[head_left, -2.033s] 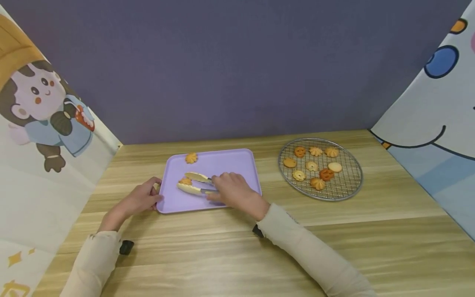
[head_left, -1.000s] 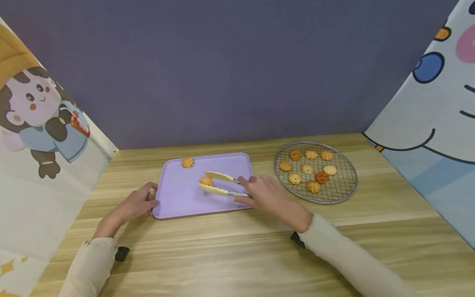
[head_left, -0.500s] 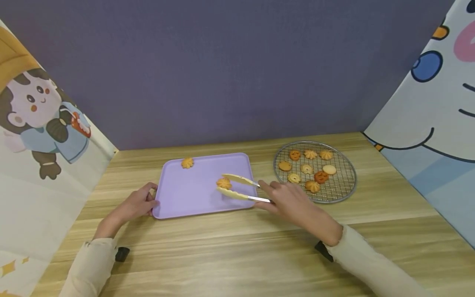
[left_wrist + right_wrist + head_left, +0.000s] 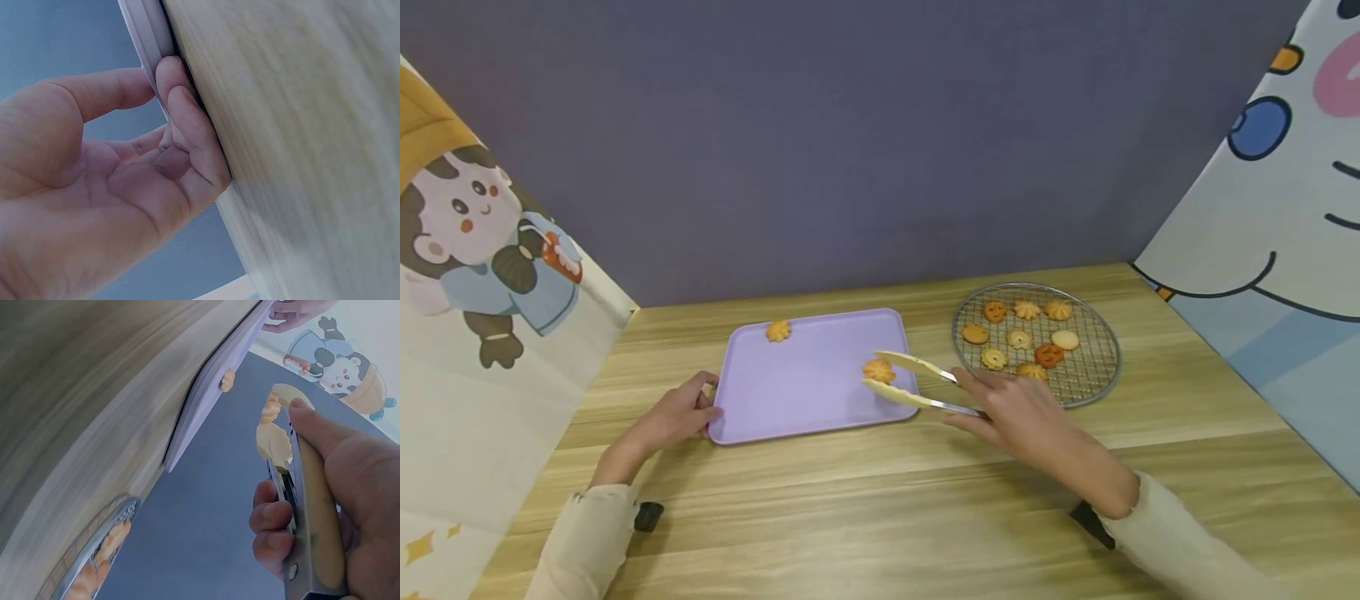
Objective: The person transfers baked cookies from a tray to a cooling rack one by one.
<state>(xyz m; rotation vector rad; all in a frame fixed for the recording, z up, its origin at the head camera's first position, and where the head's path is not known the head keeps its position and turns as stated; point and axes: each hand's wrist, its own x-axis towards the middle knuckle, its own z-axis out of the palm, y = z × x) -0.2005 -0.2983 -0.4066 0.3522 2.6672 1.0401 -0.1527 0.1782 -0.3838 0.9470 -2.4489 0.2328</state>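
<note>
My left hand (image 4: pixel 679 408) pinches the near-left edge of a purple tray (image 4: pixel 805 392), thumb on the rim and fingers curled beneath it, as the left wrist view shows. In my right hand (image 4: pixel 1018 417) is a pair of tongs (image 4: pixel 951 408) with cream-coloured tips. A fluted golden cookie (image 4: pixel 877 371) is caught between the tong tips; in the right wrist view that cookie (image 4: pixel 270 409) hangs above the level of the tray. Another fluted cookie (image 4: pixel 778 331) lies at the tray's back-left rim.
A round wire cooling rack (image 4: pixel 1093 375) with several assorted cookies stands right of the tray, partly behind my right hand. A dark partition (image 4: pixel 880 167) closes the back of the wooden table (image 4: pixel 850 517), and printed panels (image 4: pixel 1300 275) flank both sides.
My right hand has carried the tongs and the cookie rightward, from the tray's left half to its right edge. My left hand stays at the tray's edge.
</note>
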